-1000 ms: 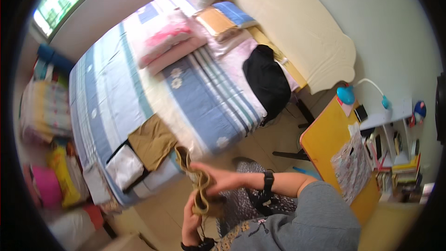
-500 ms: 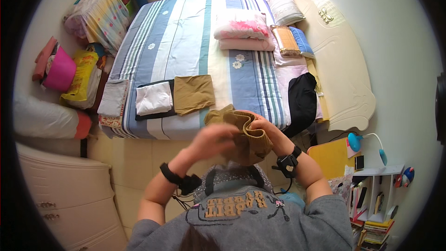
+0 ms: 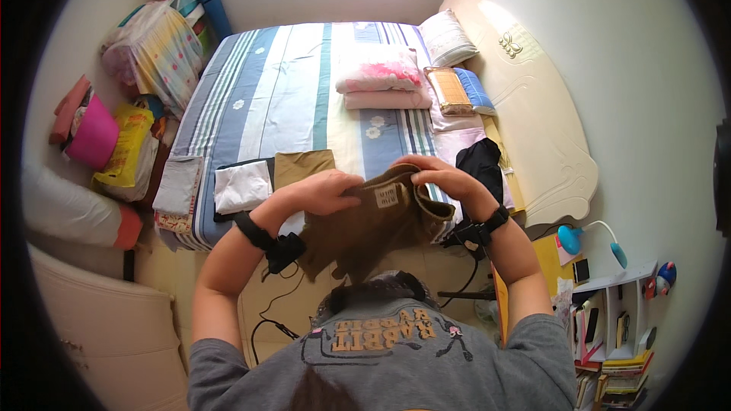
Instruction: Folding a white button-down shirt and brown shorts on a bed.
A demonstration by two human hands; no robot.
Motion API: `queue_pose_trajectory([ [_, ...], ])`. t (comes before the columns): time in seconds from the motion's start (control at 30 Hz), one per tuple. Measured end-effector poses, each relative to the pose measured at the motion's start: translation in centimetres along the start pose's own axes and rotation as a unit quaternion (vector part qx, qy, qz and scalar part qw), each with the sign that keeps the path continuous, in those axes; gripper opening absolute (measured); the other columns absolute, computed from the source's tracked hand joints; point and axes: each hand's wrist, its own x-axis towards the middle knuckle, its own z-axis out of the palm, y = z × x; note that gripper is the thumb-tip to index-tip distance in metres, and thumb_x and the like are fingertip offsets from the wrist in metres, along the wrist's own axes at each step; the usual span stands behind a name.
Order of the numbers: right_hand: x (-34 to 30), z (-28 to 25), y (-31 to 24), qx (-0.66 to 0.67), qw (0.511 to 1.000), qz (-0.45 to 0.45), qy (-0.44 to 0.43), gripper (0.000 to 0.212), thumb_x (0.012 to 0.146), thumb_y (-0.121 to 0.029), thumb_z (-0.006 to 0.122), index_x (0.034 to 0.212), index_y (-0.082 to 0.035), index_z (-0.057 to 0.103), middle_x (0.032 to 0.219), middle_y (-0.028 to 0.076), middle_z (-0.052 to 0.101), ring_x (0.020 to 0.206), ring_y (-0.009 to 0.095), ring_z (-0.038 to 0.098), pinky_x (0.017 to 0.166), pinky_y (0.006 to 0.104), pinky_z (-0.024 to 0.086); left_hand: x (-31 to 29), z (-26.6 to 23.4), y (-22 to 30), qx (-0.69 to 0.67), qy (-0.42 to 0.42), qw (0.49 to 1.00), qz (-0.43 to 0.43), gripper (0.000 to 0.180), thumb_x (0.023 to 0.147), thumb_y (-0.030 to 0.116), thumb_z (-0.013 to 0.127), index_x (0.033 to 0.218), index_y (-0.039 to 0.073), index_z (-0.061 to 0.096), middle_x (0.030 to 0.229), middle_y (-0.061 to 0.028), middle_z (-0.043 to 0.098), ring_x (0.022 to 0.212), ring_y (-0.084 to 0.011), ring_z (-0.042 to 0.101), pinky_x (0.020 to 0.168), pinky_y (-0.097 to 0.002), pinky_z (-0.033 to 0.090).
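An olive-brown garment (image 3: 354,232) with a pale label inside its open edge hangs between my hands, in front of the bed's near edge. My left hand (image 3: 327,192) grips its upper edge near the label, with the fingertips partly behind the cloth. My right hand (image 3: 451,180) is closed on the bunched, ribbed-looking edge on the other side. Just beyond my left hand lies a folded brown garment (image 3: 303,160). Beside it, a folded white garment (image 3: 242,187) rests on a dark one. Farther left is a folded grey garment (image 3: 179,183).
The striped bed (image 3: 289,99) holds a folded pink-and-white quilt (image 3: 378,68) and a crumpled black garment (image 3: 478,161) by the cream headboard (image 3: 533,99). A pale cabinet (image 3: 106,312) stands lower left. A blue desk lamp (image 3: 569,239) and a white bookshelf (image 3: 624,312) are at right.
The bunched garment has been spread wider, and its label now shows. My left hand, blurred before, now grips the edge. The view has tilted up, bringing the window in.
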Motion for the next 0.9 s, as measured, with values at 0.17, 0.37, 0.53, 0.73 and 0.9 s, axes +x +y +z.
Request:
queue_pose_trajectory([
  [0.17, 2.3, 1.6, -2.4, -0.483, 0.865, -0.13, 0.038, 0.062, 0.072, -0.034, 0.067, 0.123, -0.008, 0.045, 0.104, 0.011, 0.059, 0.103, 0.024, 0.051, 0.089, 0.0355, 0.037, 2.8, -1.7, 2.9, 0.222, -0.026, 0.974, -0.042, 0.019, 0.081, 0.023, 0.057, 0.083, 0.005, 0.053, 0.067, -0.0164, 0.056, 0.065, -0.0342, 0.056, 0.057, -0.0421, 0.043],
  [0.37, 5.4, -1.5, 2.4, -0.495, 0.863, -0.097, 0.037, 0.023, 0.067, -0.025, 0.068, 0.082, -0.008, 0.064, 0.074, 0.014, 0.062, 0.069, 0.034, 0.058, 0.063, 0.0399, 0.046, 2.7, -6.7, 4.9, 0.234, 0.009, 0.972, -0.019, 0.019, 0.073, 0.022, 0.064, 0.084, 0.009, 0.056, 0.071, -0.0137, 0.059, 0.068, -0.0324, 0.058, 0.059, -0.0408, 0.045],
  [0.53, 5.6, -2.3, 1.8, -0.582, 0.806, -0.066, 0.085, 0.019, 0.071, -0.029, 0.062, 0.078, -0.012, 0.064, 0.071, 0.013, 0.061, 0.07, 0.033, 0.059, 0.061, 0.042, 0.047, -0.1, -8.2, 3.0, 0.314, -0.023, 0.929, -0.193, 0.029, 0.064, 0.027, 0.071, 0.079, 0.007, 0.056, 0.072, -0.0135, 0.059, 0.078, -0.0331, 0.058, 0.064, -0.0414, 0.045],
  [0.73, 4.8, -2.7, 0.2, -0.655, 0.737, -0.097, 0.133, 0.017, 0.074, -0.028, 0.061, 0.077, -0.011, 0.062, 0.069, 0.012, 0.061, 0.069, 0.032, 0.06, 0.06, 0.0416, 0.047, -3.8, -8.0, 0.1, 0.277, 0.081, 0.917, -0.277, 0.024, 0.064, 0.018, 0.07, 0.078, 0.004, 0.056, 0.077, -0.0143, 0.06, 0.078, -0.0324, 0.058, 0.066, -0.0391, 0.046],
  [0.9, 4.4, -5.3, 1.0, -0.631, 0.763, -0.042, 0.133, 0.018, 0.072, -0.026, 0.062, 0.077, -0.009, 0.062, 0.072, 0.013, 0.061, 0.075, 0.033, 0.059, 0.065, 0.0427, 0.047, -5.2, -4.8, -5.3, -0.159, 0.373, 0.893, -0.197, 0.017, 0.076, 0.007, 0.064, 0.089, 0.0, 0.056, 0.076, -0.0066, 0.063, 0.069, -0.0136, 0.06, 0.061, -0.0258, 0.046],
])
